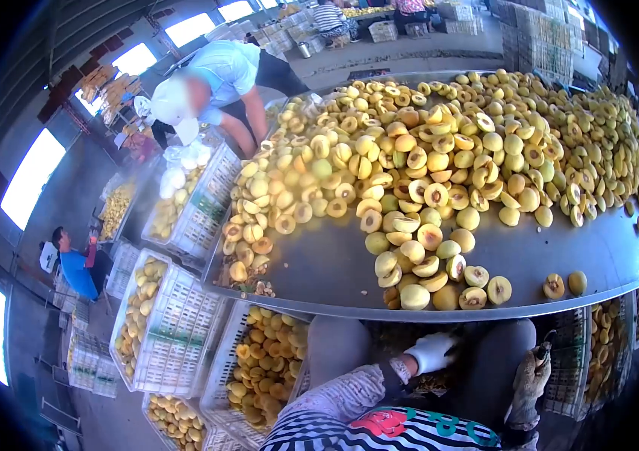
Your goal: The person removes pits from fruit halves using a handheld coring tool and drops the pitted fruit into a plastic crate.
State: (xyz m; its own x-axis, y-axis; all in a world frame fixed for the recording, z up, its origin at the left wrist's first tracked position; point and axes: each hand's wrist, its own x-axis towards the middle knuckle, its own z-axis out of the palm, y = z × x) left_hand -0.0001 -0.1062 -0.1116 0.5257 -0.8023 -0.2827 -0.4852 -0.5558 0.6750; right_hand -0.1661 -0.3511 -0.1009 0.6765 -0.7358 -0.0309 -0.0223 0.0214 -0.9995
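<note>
My left hand (432, 353), in a white glove, is low between my knees, just below the front edge of the metal table (319, 259). Its fingers point to the right and are blurred; no object shows in them. By my right knee, my right hand (533, 373) wears a stained glove and is closed. A small dark curved thing (551, 335) sticks up from its fingers, too small to name. Above both hands, a large heap of halved yellow peaches (440, 161) covers much of the table, many with the reddish pit side showing. Two pieces, one a peach half (553, 286), lie apart near the front edge.
White plastic crates of peaches stand left of my legs, including one crate (177, 331), with another crate (571, 353) to the right beneath the table. A co-worker (218, 79) leans over the table's far left side. Another person (79, 267) is farther left.
</note>
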